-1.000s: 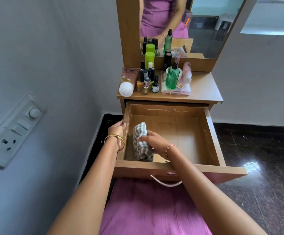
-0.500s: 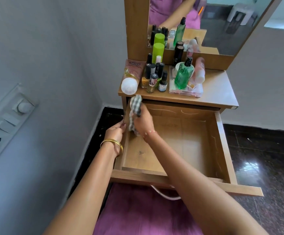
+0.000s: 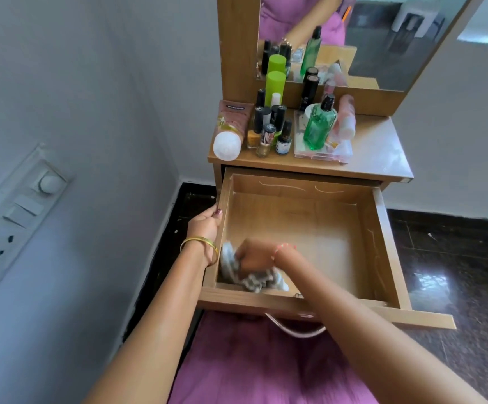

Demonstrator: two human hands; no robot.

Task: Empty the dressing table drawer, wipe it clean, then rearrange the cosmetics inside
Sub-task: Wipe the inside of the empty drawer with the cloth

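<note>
My drawer [image 3: 377,246] is pulled all the way out, and nothing sits in it but my cloth [image 3: 251,279]. On the table top [image 3: 377,153] behind it stand my cosmetics — a pink tube [image 3: 228,126] lying down with its white cap toward me, a bunch of little nail polish bottles [image 3: 267,132], a tall lime green can [image 3: 275,84], and a green glass bottle [image 3: 318,126] on a clear tray [image 3: 318,155]. The mirror [image 3: 382,39] shows them all again. On the wall to my left is a switch board [image 3: 15,217]. The floor [image 3: 455,272] is dark and shiny.

My left hand [image 3: 206,225] holds the left wall of the drawer, fingers curled over the edge. My right hand [image 3: 253,256] is closed round the checked cloth and presses it down in the near left corner. My own right arm hides part of the front of the drawer, and the hand looks blurry.

Half a second ago my right hand had the cloth up at the far left corner, by the table top — now it is down by the front. My left hand has stayed on the same wall.
</note>
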